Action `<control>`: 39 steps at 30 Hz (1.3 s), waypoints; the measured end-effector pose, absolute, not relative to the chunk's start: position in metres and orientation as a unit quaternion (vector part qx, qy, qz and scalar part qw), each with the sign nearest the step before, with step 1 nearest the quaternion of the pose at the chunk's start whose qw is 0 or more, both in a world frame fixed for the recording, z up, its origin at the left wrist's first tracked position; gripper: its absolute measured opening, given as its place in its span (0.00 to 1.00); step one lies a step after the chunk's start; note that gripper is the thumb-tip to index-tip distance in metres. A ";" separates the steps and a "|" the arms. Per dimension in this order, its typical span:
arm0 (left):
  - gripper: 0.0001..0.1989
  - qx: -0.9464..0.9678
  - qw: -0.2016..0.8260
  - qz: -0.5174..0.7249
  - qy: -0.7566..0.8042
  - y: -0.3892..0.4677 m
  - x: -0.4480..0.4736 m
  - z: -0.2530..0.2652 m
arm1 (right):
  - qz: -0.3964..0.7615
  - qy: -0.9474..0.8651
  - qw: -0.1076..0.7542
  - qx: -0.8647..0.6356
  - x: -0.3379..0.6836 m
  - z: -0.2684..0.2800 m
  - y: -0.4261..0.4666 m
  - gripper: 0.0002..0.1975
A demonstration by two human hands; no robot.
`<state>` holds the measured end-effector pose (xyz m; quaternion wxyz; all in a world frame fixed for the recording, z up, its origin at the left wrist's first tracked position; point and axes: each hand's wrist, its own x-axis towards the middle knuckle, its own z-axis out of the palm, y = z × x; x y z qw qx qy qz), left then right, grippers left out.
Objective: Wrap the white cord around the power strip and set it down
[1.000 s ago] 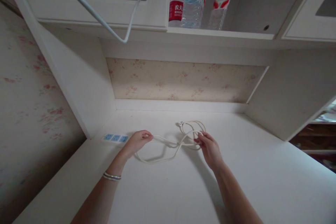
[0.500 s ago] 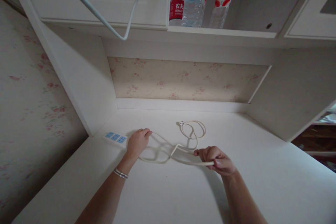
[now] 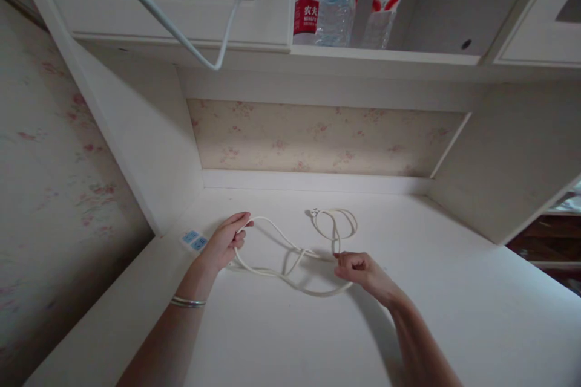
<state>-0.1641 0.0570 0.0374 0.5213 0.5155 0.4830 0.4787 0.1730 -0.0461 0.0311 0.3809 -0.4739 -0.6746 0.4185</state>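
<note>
A cream power cord (image 3: 318, 294) runs in loose loops between my two hands over the white desk. My left hand (image 3: 226, 242) is closed on a loop of it, beside the power strip (image 3: 194, 240) with its blue socket faces, part of which the hand hides. My right hand (image 3: 361, 271) is closed too, with its fingers pinching the cord at the right end of the loops. Beyond it, the rest of the cord lies coiled on the desk, with the plug (image 3: 314, 212) at the coil's left side.
White desk (image 3: 272, 351) walled by side panels and a low back ledge. Overhead, a shelf holds several plastic bottles (image 3: 336, 12) beside a cabinet door (image 3: 181, 18). A pale cable (image 3: 181, 36) hangs down in front of that door. Floral wallpaper (image 3: 68, 163) covers the left wall.
My left hand has shifted left and lifted a loop of cord, now covering more of the power strip. My right hand has turned and moved slightly left; the cord's front curve sags lower.
</note>
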 end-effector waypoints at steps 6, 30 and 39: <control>0.10 0.248 0.802 0.495 0.223 0.034 -0.154 0.074 | 0.360 -0.743 0.215 -0.522 0.151 0.015 -0.052 0.08; 0.20 0.519 0.608 0.429 0.421 0.020 -0.140 0.060 | 0.163 -0.841 0.070 -0.511 0.066 0.038 -0.052 0.11; 0.21 0.538 0.539 0.432 0.483 0.024 -0.145 0.057 | 0.460 -0.565 0.416 -0.544 0.108 0.063 -0.024 0.19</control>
